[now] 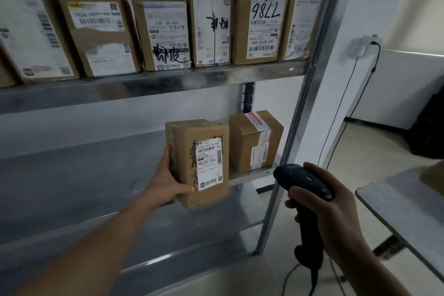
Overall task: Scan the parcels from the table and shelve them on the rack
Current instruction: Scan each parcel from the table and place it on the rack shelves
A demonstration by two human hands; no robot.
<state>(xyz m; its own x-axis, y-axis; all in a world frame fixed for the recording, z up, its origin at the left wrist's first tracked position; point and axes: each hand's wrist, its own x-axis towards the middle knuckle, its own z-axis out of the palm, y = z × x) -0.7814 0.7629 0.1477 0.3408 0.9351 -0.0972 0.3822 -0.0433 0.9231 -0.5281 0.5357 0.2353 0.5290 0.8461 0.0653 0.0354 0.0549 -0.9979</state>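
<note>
Parcel (201, 163) upright, gripped by left hand (168, 180)

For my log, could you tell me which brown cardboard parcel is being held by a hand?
The white-labelled brown cardboard parcel at the middle shelf, gripped by the left hand; every other parcel stands untouched.

A parcel depot: labelled cartons (158, 33) line steel racking (153, 84).

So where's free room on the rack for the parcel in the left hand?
Middle shelf: bare stretch left of the held parcel, which the left hand grips beside the taped parcel at the right post. Lower shelf shows bare. Upper shelf is crowded: parcels side by side, no gap.
</note>
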